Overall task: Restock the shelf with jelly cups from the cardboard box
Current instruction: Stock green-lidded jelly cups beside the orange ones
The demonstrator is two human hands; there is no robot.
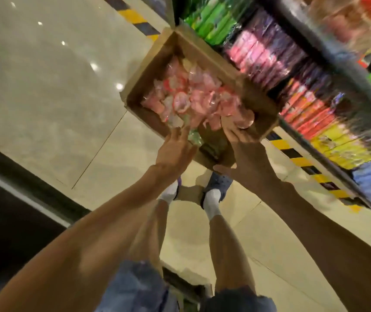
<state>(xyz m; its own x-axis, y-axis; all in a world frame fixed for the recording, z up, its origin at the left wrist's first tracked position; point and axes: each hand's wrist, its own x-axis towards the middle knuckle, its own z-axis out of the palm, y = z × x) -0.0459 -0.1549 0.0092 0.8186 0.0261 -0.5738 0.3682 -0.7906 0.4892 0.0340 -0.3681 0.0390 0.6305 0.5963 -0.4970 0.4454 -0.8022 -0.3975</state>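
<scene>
- Jelly cups (193,95), pink and wrapped in clear plastic, lie loose in a heap inside the cardboard box (150,70) on the floor, just beside the shelf (328,131).
- Likely light, crinkly and slippery; best scooped several at a time, or pinched by the wrapping.
- Left hand (175,149) reaches over the near wall with fingers spread, holding nothing.
- Right hand (243,136) reaches into the heap; blur hides whether it grips a cup.
- Glossy tiled floor (44,86); hazard striping (299,161) runs along the shelf base.

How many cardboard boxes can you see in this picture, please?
1. The cardboard box sits on the floor beside the shelf, open, with pink jelly cups inside. Others may be out of view.
</scene>
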